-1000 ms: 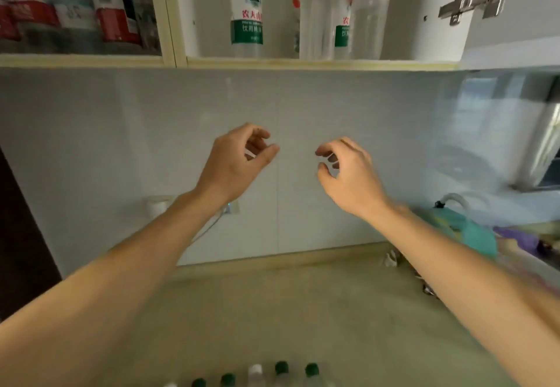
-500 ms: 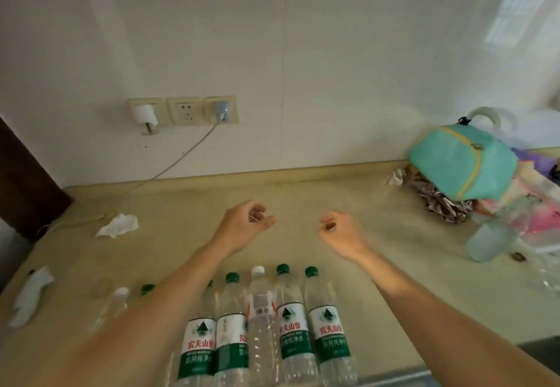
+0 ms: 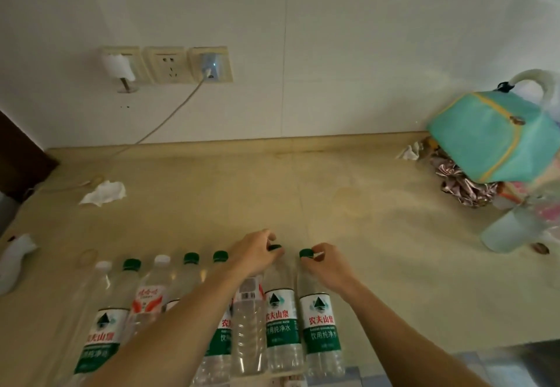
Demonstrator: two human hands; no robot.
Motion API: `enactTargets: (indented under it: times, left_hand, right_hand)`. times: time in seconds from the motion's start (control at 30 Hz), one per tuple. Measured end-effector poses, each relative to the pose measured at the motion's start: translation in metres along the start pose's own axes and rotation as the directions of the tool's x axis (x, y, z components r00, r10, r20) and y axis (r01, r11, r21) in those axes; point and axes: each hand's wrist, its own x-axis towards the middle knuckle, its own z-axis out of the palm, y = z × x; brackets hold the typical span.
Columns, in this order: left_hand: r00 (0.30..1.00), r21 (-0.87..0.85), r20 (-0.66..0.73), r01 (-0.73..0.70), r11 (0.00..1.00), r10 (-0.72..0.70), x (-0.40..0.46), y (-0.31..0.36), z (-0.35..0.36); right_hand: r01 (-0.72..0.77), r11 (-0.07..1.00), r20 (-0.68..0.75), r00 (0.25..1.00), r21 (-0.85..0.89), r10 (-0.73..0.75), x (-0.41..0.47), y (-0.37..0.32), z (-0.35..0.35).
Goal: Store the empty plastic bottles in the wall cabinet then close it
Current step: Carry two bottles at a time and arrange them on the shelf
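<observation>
We've got both arms stretched forward, left hand (image 3: 253, 251) and right hand (image 3: 328, 262) each with fingers curled, pinching.

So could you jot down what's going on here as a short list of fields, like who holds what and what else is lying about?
left hand: fingers curled at the top of a clear plastic bottle with a green cap
right hand: pinches the green cap of the rightmost clear plastic bottle
bottle row: clear bottles standing along the near edge of the beige counter, caps green or white
counter right: teal zipped bag, pale cup
counter left: crumpled white tissue
wall: three sockets, a charger plugged into the right one
wall cabinet: out of view
</observation>
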Motion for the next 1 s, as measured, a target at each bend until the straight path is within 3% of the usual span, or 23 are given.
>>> enactTargets:
  times: [0.13,0.2,0.3,0.37,0.47,0.57,0.73,0.87,1.0]
  left_hand:
    - [1.0,0.216,-0.004,0.026,0.976,-0.025,0.008,0.004,0.008]
    - [0.998,0.234,-0.013,0.069,0.97,-0.068,0.014,0.006,0.007]
    - [0.994,0.165,-0.006,0.106,0.981,-0.107,0.017,0.009,0.003]
    - [0.997,0.029,0.0,0.083,0.996,-0.083,0.018,0.013,-0.002]
    - [0.999,-0.202,-0.043,-0.01,0.979,0.001,0.016,0.026,-0.022]
    - [0.981,-0.345,-0.174,-0.142,0.928,0.086,0.012,0.043,-0.054]
    - [0.924,-0.381,-0.347,-0.299,0.875,0.164,0.003,0.066,-0.088]
    - [0.897,-0.358,-0.41,-0.325,0.875,0.165,-0.001,0.069,-0.09]
    - [0.899,-0.345,-0.404,-0.321,0.882,0.169,0.001,0.071,-0.093]
  right_hand:
    - [0.002,0.999,0.006,1.0,0.052,-0.002,0.012,0.002,0.008]
    - [-0.012,0.996,0.004,1.0,0.092,0.012,0.018,0.002,0.009]
    - [-0.056,0.978,0.012,0.998,0.203,0.055,0.021,-0.001,0.004]
    - [-0.012,0.963,0.002,1.0,0.268,0.012,0.02,-0.007,-0.006]
    - [0.149,0.953,-0.085,0.988,0.265,-0.131,0.017,-0.027,-0.037]
    - [0.322,0.906,-0.2,0.941,0.276,-0.274,0.009,-0.055,-0.068]
    - [0.502,0.849,-0.28,0.85,0.165,-0.447,-0.002,-0.078,-0.087]
    - [0.531,0.837,-0.345,0.816,0.13,-0.464,-0.003,-0.079,-0.088]
    - [0.537,0.839,-0.303,0.816,0.086,-0.491,0.003,-0.082,-0.096]
